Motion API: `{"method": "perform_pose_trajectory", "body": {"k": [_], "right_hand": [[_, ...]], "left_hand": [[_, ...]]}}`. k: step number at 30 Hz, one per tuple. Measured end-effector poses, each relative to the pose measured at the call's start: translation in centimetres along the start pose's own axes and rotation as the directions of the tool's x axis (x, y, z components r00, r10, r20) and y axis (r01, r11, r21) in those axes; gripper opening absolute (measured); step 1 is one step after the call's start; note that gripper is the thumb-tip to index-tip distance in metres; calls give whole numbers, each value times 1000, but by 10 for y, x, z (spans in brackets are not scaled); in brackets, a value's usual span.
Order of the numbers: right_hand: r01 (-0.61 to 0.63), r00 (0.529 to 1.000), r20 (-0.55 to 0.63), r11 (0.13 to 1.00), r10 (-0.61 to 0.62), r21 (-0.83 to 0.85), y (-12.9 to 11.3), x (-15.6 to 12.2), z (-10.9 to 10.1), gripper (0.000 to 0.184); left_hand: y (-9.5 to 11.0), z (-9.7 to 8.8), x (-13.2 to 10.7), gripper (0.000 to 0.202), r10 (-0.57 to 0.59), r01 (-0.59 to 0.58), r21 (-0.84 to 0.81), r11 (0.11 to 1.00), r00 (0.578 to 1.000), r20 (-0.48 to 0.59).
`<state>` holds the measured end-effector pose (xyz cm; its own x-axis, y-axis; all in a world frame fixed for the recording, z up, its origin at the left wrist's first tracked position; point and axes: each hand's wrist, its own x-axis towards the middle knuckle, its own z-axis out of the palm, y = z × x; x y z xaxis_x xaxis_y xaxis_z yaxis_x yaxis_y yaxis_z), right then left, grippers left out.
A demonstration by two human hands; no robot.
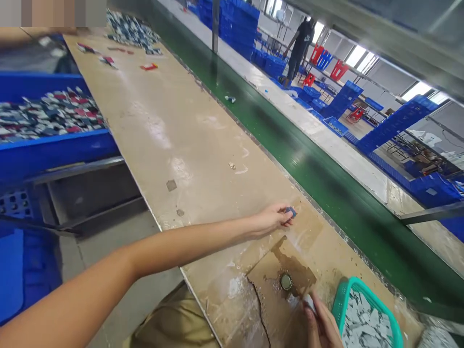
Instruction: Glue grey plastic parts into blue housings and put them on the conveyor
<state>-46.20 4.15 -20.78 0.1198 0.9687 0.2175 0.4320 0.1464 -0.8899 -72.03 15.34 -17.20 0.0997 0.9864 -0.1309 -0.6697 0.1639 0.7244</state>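
Observation:
My left hand [271,218] reaches out over the worn wooden workbench [170,130], its fingers pinched on a small blue part [290,211]. My right hand [321,324] is at the bottom edge, fingers closed round a small white piece [309,302], beside a teal basket [342,295] of pale flat pieces. A small round metal fitting [286,281] sits in the bench top between my hands.
A green conveyor belt [290,140] runs along the bench's right side. A blue crate [50,145] of small mixed parts stands at the left, and more parts [130,31] lie at the bench's far end. A person [299,46] stands among stacked blue crates at the back.

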Motion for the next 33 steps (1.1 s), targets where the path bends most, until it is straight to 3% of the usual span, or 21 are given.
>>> {"method": "perform_pose_trajectory", "body": {"k": [6, 9, 13, 20, 25, 33], "right_hand": [[232, 972, 92, 934, -214, -272, -32, -6, -4, 32], [381, 924, 141, 863, -354, -331, -39, -8, 2, 26], [517, 855, 160, 784, -494, -343, -39, -6, 9, 28], [594, 801, 232, 686, -551, -422, -42, -1, 19, 36], [628, 772, 289, 610, -567, -482, -43, -2, 22, 40], [660, 746, 315, 586, -587, -470, -43, 0, 27, 37]], "left_hand": [[-1, 0, 0, 59, -78, 82, -43, 996, 992, 100], [-3, -1, 1, 52, -93, 99, -50, 994, 989, 119], [-5, -1, 1, 41, -85, 77, 57, 995, 984, 158], [-6, 2, 2, 35, -97, 69, 181, 981, 984, 149], [-9, 2, 2, 30, -69, 37, 177, 984, 982, 175], [-15, -6, 5, 35, -5, -78, 317, 945, 968, 251]]}}
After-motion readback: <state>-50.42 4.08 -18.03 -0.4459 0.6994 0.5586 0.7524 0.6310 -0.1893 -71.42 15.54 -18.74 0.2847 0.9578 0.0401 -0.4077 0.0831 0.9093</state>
